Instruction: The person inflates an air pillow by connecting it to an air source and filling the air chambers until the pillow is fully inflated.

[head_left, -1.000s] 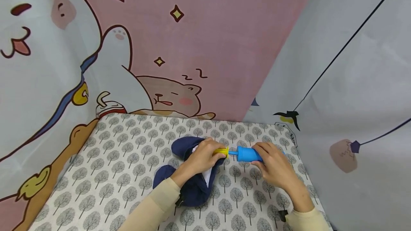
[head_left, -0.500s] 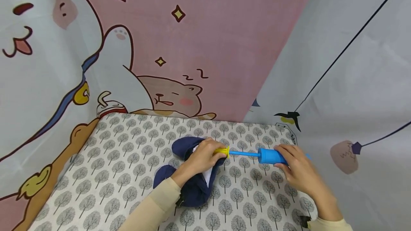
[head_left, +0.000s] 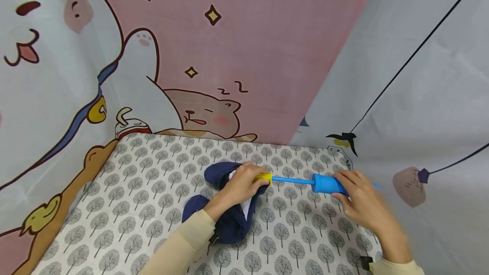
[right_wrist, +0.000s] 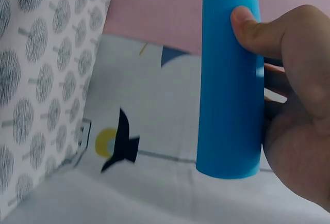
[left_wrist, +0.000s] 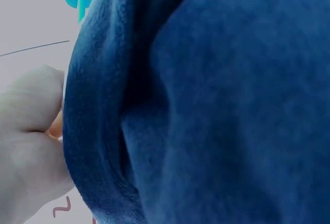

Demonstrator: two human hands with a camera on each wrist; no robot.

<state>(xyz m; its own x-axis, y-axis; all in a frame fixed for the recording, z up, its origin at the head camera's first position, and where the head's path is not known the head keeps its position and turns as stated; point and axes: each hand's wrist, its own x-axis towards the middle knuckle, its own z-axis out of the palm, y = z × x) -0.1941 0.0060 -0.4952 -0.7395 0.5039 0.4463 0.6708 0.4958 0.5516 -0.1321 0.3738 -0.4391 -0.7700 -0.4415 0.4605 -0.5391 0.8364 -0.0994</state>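
In the head view my left hand (head_left: 242, 185) grips the yellow handle (head_left: 263, 177) of a hand air pump. My right hand (head_left: 361, 198) holds the pump's blue barrel (head_left: 328, 184), its thumb and fingers curled round it. Between handle and barrel a long stretch of thin blue rod (head_left: 292, 180) shows. Under my left hand and forearm lies a navy, velvety U-shaped neck pillow (head_left: 234, 228), with a white part (head_left: 245, 208) showing; the forearm hides some of it. Its navy fabric (left_wrist: 232, 105) fills most of the left wrist view. The right wrist view shows the barrel's smooth side.
A tabletop covered in a tree-print cloth (head_left: 145, 215) lies below. Behind it hangs a pink cartoon backdrop (head_left: 267, 54), and pale printed fabric (head_left: 431, 96) borders the right side. A small black object (head_left: 366, 262) sits at my right cuff.
My right hand has moved right with the pump barrel, mostly in the first half second, so more of the rod shows. The left hand and the neck pillow have stayed in place.
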